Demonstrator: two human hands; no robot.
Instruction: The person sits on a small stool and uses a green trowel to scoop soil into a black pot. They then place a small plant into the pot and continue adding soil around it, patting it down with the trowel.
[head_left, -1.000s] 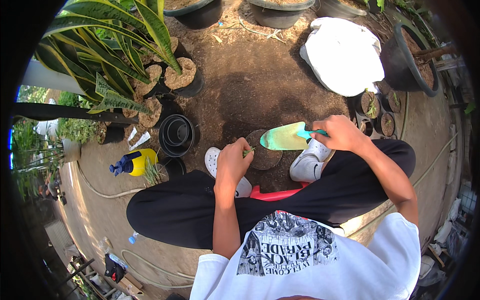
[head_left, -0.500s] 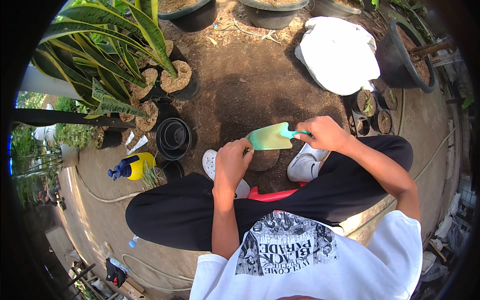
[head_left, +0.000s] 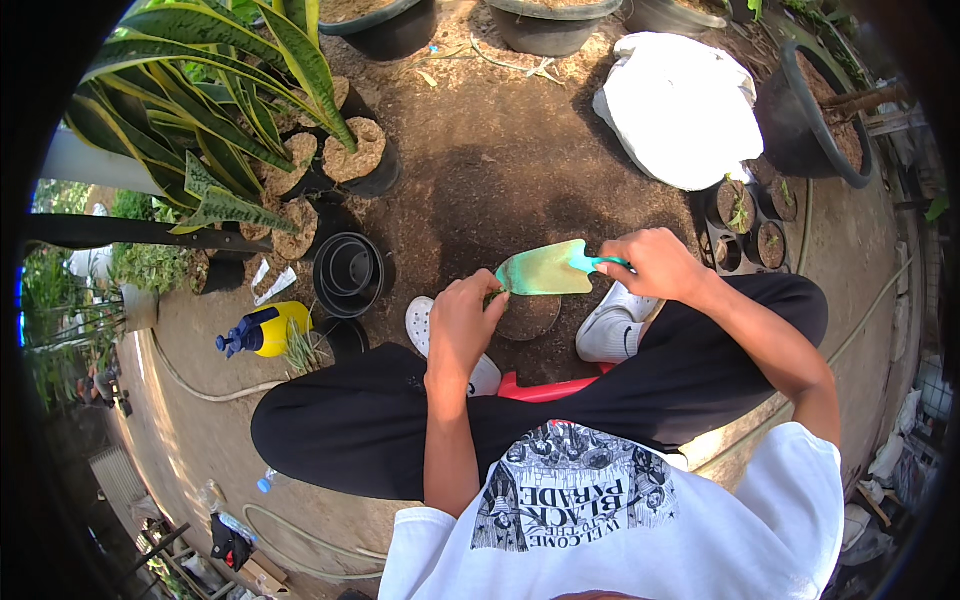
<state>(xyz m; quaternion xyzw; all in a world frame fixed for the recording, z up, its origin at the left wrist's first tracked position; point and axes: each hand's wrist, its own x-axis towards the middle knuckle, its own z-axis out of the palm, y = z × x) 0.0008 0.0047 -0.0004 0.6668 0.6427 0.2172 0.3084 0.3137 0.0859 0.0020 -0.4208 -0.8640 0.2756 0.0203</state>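
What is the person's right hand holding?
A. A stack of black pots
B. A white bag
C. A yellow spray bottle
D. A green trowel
D: the right hand grips the handle of the green trowel, its blade held over a small pot of soil.

Bright daylight falls hard on the white sack (head_left: pixel 685 105), which glares almost blank. Below the sack, the soil lies in a dark, sharp-edged shadow. Focus is crisp around the sack; farther out, fisheye bending grows toward a black rim.
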